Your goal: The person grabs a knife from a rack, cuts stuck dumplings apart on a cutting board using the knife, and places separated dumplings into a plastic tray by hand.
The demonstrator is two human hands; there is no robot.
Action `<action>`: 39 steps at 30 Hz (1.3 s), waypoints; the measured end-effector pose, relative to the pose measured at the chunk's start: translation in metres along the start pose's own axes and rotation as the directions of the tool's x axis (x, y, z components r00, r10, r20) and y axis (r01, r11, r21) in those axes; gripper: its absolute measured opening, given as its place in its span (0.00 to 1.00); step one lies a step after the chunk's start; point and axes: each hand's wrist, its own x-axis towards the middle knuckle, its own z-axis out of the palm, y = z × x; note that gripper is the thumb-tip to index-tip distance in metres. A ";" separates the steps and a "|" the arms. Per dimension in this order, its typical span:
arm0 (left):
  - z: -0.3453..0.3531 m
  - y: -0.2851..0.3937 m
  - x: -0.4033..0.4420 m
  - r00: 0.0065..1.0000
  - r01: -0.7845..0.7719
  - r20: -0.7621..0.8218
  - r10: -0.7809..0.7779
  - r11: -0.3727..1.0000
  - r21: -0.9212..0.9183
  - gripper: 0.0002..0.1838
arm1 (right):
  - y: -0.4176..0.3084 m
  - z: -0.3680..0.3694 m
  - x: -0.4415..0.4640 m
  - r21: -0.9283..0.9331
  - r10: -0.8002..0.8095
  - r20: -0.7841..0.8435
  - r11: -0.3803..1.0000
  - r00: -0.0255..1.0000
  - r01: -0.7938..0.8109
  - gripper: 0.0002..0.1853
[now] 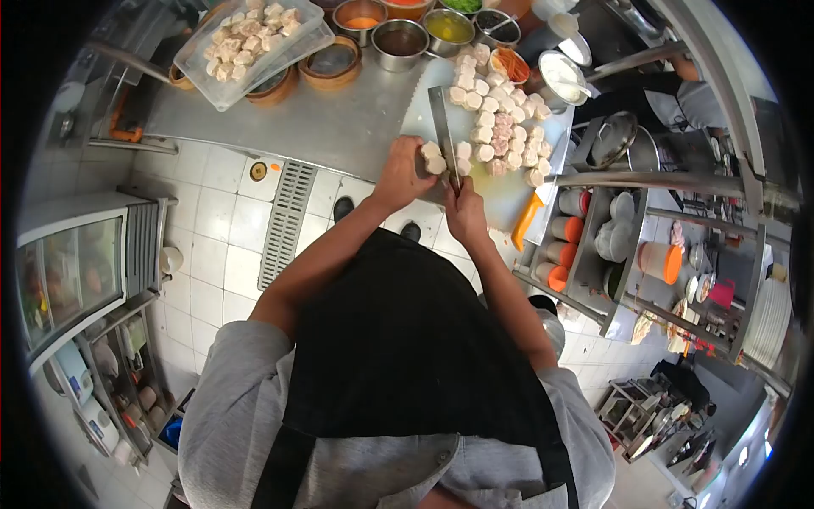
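My right hand (466,214) is wrapped round the handle of a long knife (442,127), whose blade points away from me over the white cutting board (420,106). Just left of the blade, my left hand (402,176) holds pale dumpling pieces (433,159) between its fingers and thumb. Close by the blade's right side sit a few more pale pieces (463,158). Many pale dumplings (515,114) are spread in rows over the board's right part, with some pinker ones among them. An orange-handled knife (527,222) lies near the board's front right corner.
A clear tray (223,97) of dumplings stands on the steel counter (339,110) at the back left, beside bamboo steamers (331,76). Metal bowls (400,42) line the back. A white bowl (563,78) is at right, above shelves of containers. Another person's arm (685,68) shows at upper right.
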 end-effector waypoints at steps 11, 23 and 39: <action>-0.028 -0.003 0.016 0.939 -0.284 0.272 0.213 0.924 0.257 0.26 | -0.026 -0.040 -0.001 0.159 0.213 0.051 0.963 0.976 -0.218 0.13; -0.019 0.007 -0.005 0.996 0.061 0.055 -0.069 0.990 0.126 0.21 | -0.080 -0.043 -0.009 0.158 0.062 -0.004 0.986 0.998 -0.061 0.15; -0.017 0.000 -0.004 0.998 0.060 0.008 -0.061 0.993 0.104 0.18 | -0.075 -0.031 -0.006 0.100 0.089 0.024 0.991 0.996 -0.091 0.13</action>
